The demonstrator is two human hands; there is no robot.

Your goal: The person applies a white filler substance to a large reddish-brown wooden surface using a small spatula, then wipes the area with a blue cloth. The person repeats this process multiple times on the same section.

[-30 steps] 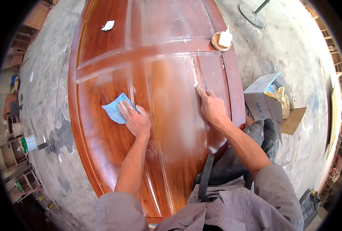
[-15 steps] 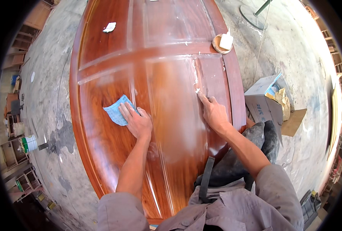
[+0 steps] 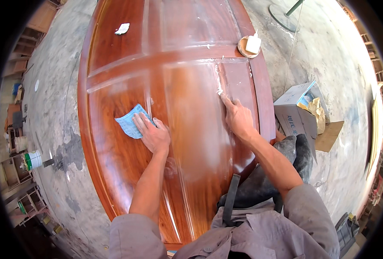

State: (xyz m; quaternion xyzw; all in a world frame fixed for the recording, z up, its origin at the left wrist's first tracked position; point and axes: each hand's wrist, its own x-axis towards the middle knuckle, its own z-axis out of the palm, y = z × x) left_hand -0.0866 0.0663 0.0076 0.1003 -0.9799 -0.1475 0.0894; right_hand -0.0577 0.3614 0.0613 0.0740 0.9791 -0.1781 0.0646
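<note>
Dusty concrete floor (image 3: 53, 108) surrounds a glossy reddish-brown panelled wooden door (image 3: 113, 56) lying flat. Left hand (image 3: 153, 134) presses flat, fingers spread, on a light-blue sanding sheet (image 3: 129, 123) left of centre; right hand (image 3: 239, 118) points its forefinger into a groove's white filler (image 3: 219, 82), remaining fingers curled.

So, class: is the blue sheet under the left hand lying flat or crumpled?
Flat: the blue sheet lies spread on the wooden door, the left hand pressing its edge.

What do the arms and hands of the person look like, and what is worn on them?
Both forearms are bare from above the elbow down. The grey sleeves are rolled or pushed up near the upper arms. The left hand and the right hand wear no gloves, and no watch, ring or band shows on either wrist. The shirt looks like loose grey work cloth.
</note>
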